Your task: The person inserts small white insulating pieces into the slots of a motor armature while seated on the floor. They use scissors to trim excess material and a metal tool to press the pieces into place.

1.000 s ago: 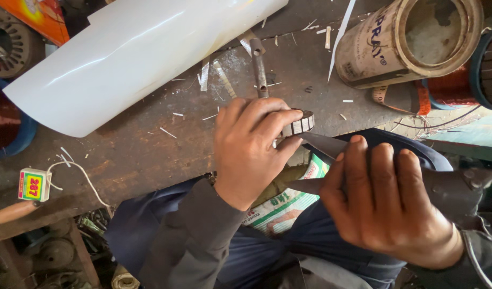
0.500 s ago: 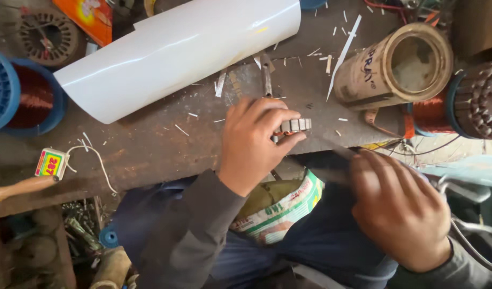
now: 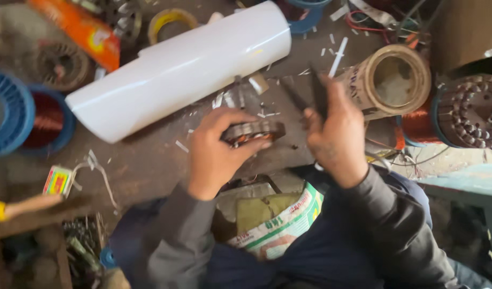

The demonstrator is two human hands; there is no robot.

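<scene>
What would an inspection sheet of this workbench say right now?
Surface: worn dark workbench, littered with white paper slivers.
Job's things: ring-shaped motor core; dark scissor-like tool, blurred.
Clutter: white rolled sheet, cardboard tube, blue wire spool, small box.
Grippers: left hand grips the core; right hand holds the tool.
Cables: loose wires at top right.
Surroundings: wound stator at right; printed sack on lap.
</scene>
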